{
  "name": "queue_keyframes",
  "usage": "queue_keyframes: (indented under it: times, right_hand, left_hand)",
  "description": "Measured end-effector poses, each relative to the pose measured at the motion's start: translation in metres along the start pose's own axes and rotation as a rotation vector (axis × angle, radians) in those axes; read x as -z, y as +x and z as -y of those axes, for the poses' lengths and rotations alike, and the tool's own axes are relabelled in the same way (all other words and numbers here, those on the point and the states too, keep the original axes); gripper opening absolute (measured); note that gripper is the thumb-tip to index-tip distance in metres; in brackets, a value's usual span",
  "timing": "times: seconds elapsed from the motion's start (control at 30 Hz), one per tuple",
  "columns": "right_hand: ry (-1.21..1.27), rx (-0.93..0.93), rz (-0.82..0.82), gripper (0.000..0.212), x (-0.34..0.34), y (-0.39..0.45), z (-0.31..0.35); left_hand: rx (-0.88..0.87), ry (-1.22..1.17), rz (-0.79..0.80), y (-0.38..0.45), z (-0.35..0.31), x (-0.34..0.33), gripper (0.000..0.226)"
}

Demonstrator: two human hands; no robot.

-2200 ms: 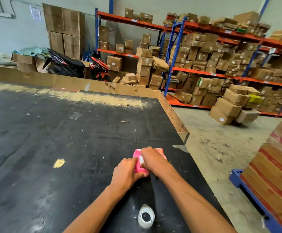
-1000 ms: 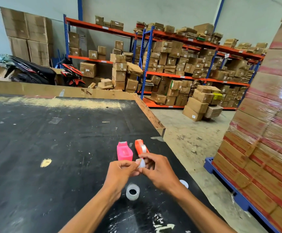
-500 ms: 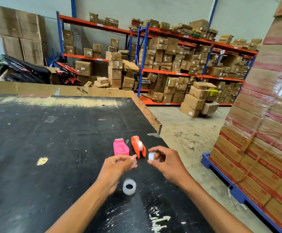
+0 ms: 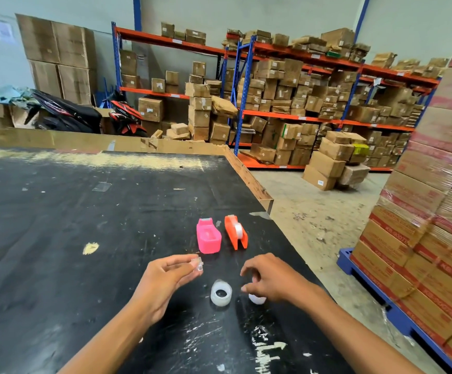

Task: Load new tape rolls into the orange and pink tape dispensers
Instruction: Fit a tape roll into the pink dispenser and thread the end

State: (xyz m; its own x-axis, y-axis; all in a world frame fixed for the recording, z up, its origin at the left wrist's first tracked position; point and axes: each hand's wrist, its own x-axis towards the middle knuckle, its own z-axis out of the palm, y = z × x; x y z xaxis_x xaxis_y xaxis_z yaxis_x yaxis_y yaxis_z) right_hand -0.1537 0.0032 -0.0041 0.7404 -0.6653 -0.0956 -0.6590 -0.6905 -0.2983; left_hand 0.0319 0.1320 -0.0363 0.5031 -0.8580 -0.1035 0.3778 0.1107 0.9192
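Tape dispensers, pink (image 4: 208, 237) and orange (image 4: 236, 235), stand side by side on the black table (image 4: 57, 225); the orange one already carries a roll, the pink one looks empty. Left hand (image 4: 162, 282): narrow grip pinching a small clear plastic piece (image 4: 197, 264). Right hand (image 4: 270, 279): fingers curled over a white roll (image 4: 257, 298), contact unclear. A loose tape roll (image 4: 221, 293) lies between the hands. Risk: the tiny clear piece slipping from the pinch, or the roll rolling toward the nearby table edge.

Second tape roll (image 4: 257, 298) — mostly hidden under right hand (image 4: 270, 279).
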Motion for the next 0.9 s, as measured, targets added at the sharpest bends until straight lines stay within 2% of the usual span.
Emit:
queue_keyframes:
  times: [0.1, 0.17, 0.27, 0.33, 0.47, 0.53, 0.67, 0.8, 0.9]
  right_hand:
    - [0.077, -0.018, -0.014, 0.054, -0.011, 0.007, 0.021]
    - [-0.005, -0.043, 0.015, 0.067, -0.027, 0.011, 0.034]
    - [-0.065, -0.041, 0.016, 0.069, -0.045, 0.016, 0.043]
    - [0.073, -0.025, -0.015, 0.073, -0.045, 0.017, 0.041]
    - [0.704, 0.045, -0.016, 0.087, -0.028, 0.014, 0.039]
    - [0.857, 0.104, 0.017, 0.094, -0.019, 0.011, 0.040]
    - [0.912, 0.177, 0.004, 0.098, -0.017, 0.003, 0.045]
    - [0.944, 0.202, -0.053, 0.097, -0.014, -0.003, 0.048]
    - [0.933, 0.201, -0.094, 0.095, -0.011, -0.007, 0.047]
  left_hand:
    - [-0.004, 0.011, -0.010, -0.006, 0.001, 0.002, 0.011]
    - [-0.002, 0.015, -0.012, -0.010, 0.002, 0.004, 0.011]
    - [0.003, 0.014, -0.020, -0.016, 0.004, 0.010, 0.011]
    - [-0.001, 0.028, -0.022, -0.019, 0.005, 0.013, 0.012]
    - [-0.025, 0.030, -0.039, -0.019, 0.004, 0.017, 0.012]
    - [-0.030, 0.019, -0.036, -0.020, 0.004, 0.016, 0.014]
    - [-0.096, 0.091, 0.031, -0.024, 0.004, 0.007, 0.013]
    - [-0.182, 0.151, 0.030, -0.028, 0.003, -0.001, 0.013]
    - [-0.217, 0.169, 0.045, -0.031, 0.004, -0.007, 0.021]
